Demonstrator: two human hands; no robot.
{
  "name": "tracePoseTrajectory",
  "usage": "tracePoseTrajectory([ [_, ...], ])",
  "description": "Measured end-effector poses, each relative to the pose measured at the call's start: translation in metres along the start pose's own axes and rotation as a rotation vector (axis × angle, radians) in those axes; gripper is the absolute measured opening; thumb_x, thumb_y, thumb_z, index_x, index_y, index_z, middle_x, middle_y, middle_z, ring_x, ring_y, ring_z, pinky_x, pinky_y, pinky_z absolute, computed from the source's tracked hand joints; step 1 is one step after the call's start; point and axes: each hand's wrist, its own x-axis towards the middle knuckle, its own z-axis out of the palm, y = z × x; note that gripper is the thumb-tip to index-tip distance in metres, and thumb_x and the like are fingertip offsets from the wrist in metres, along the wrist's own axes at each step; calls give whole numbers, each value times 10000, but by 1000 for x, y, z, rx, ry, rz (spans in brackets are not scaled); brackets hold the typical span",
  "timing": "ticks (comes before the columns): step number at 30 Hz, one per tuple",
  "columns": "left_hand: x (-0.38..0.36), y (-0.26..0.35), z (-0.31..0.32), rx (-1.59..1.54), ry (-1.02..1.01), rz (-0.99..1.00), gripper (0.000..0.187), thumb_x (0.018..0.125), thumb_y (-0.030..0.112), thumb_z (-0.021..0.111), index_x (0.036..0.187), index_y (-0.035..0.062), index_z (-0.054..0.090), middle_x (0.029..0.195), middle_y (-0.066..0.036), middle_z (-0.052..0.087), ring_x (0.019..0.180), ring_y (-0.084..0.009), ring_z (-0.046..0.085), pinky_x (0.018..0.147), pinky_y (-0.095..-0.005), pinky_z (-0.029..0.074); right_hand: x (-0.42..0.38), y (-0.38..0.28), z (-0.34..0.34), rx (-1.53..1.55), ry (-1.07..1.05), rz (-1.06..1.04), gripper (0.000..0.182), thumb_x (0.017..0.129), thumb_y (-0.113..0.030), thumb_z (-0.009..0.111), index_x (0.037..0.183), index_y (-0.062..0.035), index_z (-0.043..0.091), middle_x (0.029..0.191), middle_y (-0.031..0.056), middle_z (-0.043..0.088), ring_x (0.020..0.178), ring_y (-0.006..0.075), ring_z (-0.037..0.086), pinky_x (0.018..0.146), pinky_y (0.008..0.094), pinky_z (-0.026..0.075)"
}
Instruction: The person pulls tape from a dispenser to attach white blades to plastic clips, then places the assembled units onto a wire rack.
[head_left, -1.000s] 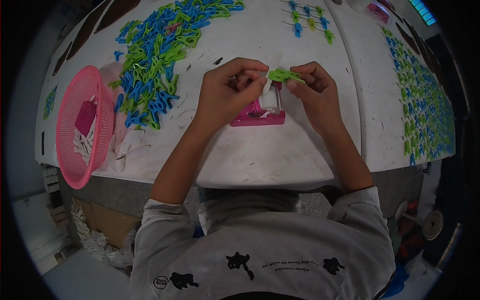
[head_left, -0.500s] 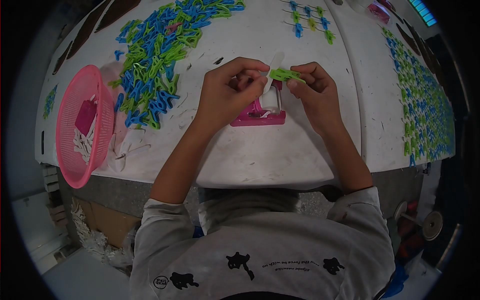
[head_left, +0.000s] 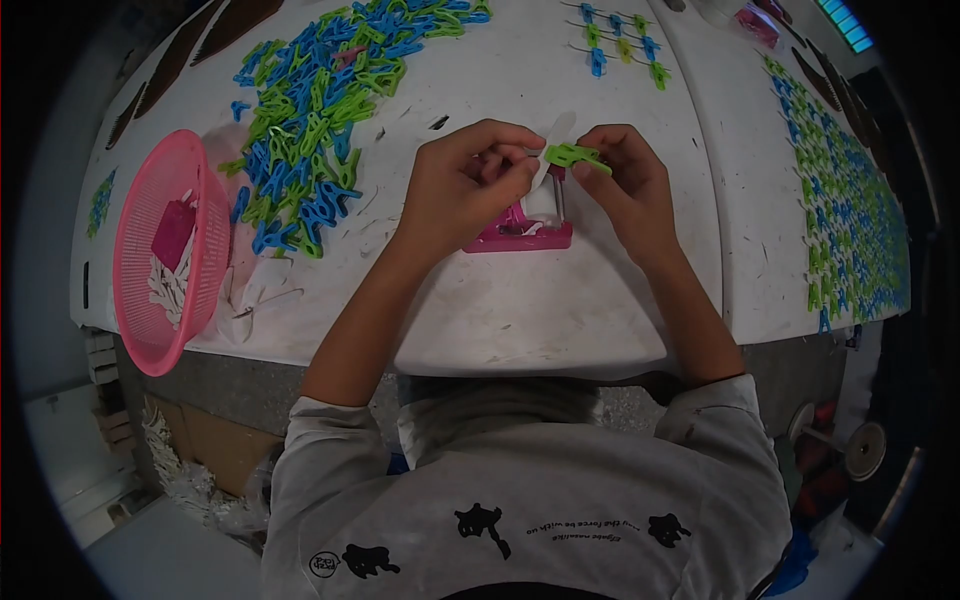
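My left hand (head_left: 470, 180) is closed, its thumb and forefinger pinching a thin white strip (head_left: 562, 127) whose end sticks up beyond the fingertips. My right hand (head_left: 630, 190) is closed on a green clothespin (head_left: 572, 155), which touches the strip. Both hands are close together above a pink device (head_left: 520, 240) with a white roll (head_left: 541, 205) in it, standing on the white table (head_left: 540, 320). The fingertips hide part of the strip.
A heap of blue and green clothespins (head_left: 320, 110) lies to the left. Beside it stands a pink basket (head_left: 212, 250) with white pieces inside. Rows of clothespins (head_left: 850, 220) cover the right side, and a smaller group (head_left: 597, 62) lies at the back.
The white strip's upper end has shifted slightly right and tilts more. The clothespin has moved slightly, and both hands keep their hold.
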Motion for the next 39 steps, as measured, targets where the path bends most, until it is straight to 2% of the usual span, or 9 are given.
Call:
tracePoseTrajectory([
  [6,5,-8,-8,-54,-61,20,215,825,19,699,1040,19,702,736,16,628,657,-28,494,625,-195,446,3,0,-6,-266,-148,-58,261,891,-102,700,1122,-4,626,949,31,644,839,99,575,752,243,466],
  [8,4,-11,-10,-35,-77,31,219,820,27,711,1040,31,706,733,4,642,655,-35,512,628,-201,455,5,7,-12,-397,-206,-191,252,899,-81,691,1122,23,631,973,46,649,869,113,589,796,244,471],
  [14,14,-26,-24,21,-127,116,176,885,87,694,1057,49,690,779,2,627,690,-43,527,620,-202,441,10,-8,2,-282,-147,-100,230,918,-16,649,1134,55,616,1033,70,652,924,136,609,865,264,485],
  [16,17,-33,-32,279,-59,181,179,911,158,670,1067,75,694,778,-15,634,696,-92,549,628,-234,446,15,-14,4,-276,-167,-71,233,917,-22,654,1135,51,617,1039,69,656,925,133,608,858,262,489],
  [19,21,-49,-38,345,17,295,191,928,203,632,1066,83,691,800,-46,649,750,-176,592,697,-299,485,22,-12,-1,-212,-165,-33,238,913,-33,663,1135,43,621,1048,65,662,913,121,602,828,254,490],
  [24,25,-70,-39,541,-66,157,195,933,194,599,1076,88,678,890,-94,686,849,-266,633,791,-372,502,27,-16,-1,-315,-150,30,194,911,-42,670,1087,30,631,1001,44,663,853,92,578,749,227,468],
  [25,25,-73,-39,590,-163,81,202,933,189,592,1095,96,669,920,-107,694,868,-284,643,810,-389,505,28,-17,0,-383,-170,8,177,901,-40,674,1056,32,631,971,41,659,833,91,571,732,227,459],
  [32,19,-72,-34,483,-95,36,263,937,191,584,1187,122,624,950,-125,700,898,-284,662,798,-394,516,34,-19,7,-913,-287,-325,213,759,-49,728,933,40,644,858,85,646,777,146,609,717,245,477],
  [39,22,-77,-35,515,-103,77,251,935,202,592,1170,123,633,917,-120,708,846,-279,674,750,-385,525,39,-13,7,-982,-351,-443,244,723,-63,743,928,34,654,869,101,665,750,190,652,687,280,515],
])
